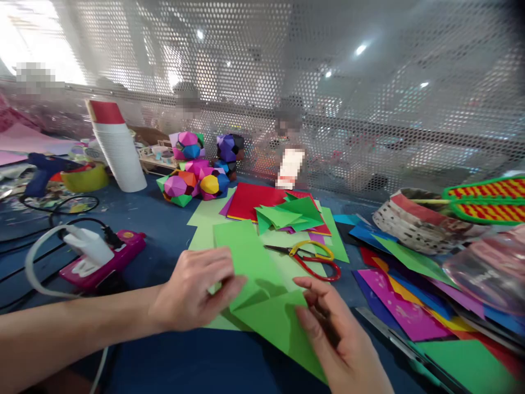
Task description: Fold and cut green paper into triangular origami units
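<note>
Lower centre: we press our left hand (197, 287) flat on a green paper sheet (262, 290), fingers closed over its partly folded edge; our right hand (336, 334) pinches the corner. One diagonal fold is made. Scissors (311, 257) lie just above, untouched.

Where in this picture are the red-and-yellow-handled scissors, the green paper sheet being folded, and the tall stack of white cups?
red-and-yellow-handled scissors (312, 258), head view, on the handle loops.
green paper sheet being folded (262, 295), head view, on its middle between the hands.
tall stack of white cups (118, 153), head view, on the stack's side.
</note>
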Available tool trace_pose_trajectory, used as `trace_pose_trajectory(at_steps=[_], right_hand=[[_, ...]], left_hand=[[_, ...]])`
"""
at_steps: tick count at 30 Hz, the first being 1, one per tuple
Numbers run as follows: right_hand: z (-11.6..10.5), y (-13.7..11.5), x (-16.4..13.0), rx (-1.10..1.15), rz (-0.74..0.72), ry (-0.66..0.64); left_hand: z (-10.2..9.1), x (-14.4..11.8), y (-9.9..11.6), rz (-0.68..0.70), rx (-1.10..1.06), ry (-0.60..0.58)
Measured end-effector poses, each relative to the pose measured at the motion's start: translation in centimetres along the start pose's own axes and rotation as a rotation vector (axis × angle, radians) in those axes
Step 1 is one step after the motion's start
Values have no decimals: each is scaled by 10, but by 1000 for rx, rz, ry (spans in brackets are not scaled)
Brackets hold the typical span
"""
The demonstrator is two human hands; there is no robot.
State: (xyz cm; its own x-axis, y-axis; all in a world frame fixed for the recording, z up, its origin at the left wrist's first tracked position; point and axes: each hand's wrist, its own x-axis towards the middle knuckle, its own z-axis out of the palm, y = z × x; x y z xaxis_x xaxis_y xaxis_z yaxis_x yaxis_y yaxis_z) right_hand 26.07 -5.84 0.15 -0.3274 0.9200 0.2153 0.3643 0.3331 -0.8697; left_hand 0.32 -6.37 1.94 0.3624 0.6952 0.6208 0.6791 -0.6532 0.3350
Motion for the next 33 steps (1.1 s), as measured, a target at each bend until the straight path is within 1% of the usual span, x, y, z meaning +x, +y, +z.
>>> trace_pose_trajectory(at_steps=[1,2,3,4,5,7,9,11,12,14,15,17,20,22,23,24,27,28,30,33], right_hand=[[-1,0,1,10,11,8],[-2,1,2,21,21,17],[-4,0,2,34,25,26],[-4,0,3,50,19,42],[-5,-1,3,70,9,55],[-6,-5,1,115,-8,65],[-5,-8,-2,146,-16,67],[-4,-11,-6,149,-48,73],[-3,-12,-7,141,-87,78],[0,-11,-9,109,-184,75],[2,-10,-8,91,-228,76],[4,-8,-6,49,-279,98],[4,-5,1,16,-252,185],[3,-4,6,65,-178,200],[3,-5,7,118,-126,163],[2,-6,9,185,-71,88],[1,-13,9,397,43,-214],[1,-16,9,449,57,-280],[2,-20,8,506,52,-327],[3,-21,6,534,44,-322]], left_hand=[[-1,-3,5,68,-37,-32],[-1,-6,10,129,-81,-90],[-2,-9,16,175,-130,-169],[-3,-12,21,188,-179,-250],[-3,-13,26,153,-228,-325],[-4,-14,33,-16,-383,-432],[-5,-12,36,-215,-643,-473],[-3,-10,36,-378,-913,-502],[-2,-9,35,-444,-1008,-513],[3,-8,31,-553,-1097,-515],[6,-8,29,-580,-1112,-494],[10,-7,23,-607,-1147,-406],[14,-4,18,-610,-1222,-281],[15,-2,17,-596,-1238,-258],[15,-2,17,-583,-1231,-268],[15,-2,17,-572,-1220,-285],[15,-4,16,-548,-1193,-324],[16,-5,16,-545,-1187,-330],[17,-7,14,-558,-1164,-353],[19,-9,13,-624,-1130,-377]])
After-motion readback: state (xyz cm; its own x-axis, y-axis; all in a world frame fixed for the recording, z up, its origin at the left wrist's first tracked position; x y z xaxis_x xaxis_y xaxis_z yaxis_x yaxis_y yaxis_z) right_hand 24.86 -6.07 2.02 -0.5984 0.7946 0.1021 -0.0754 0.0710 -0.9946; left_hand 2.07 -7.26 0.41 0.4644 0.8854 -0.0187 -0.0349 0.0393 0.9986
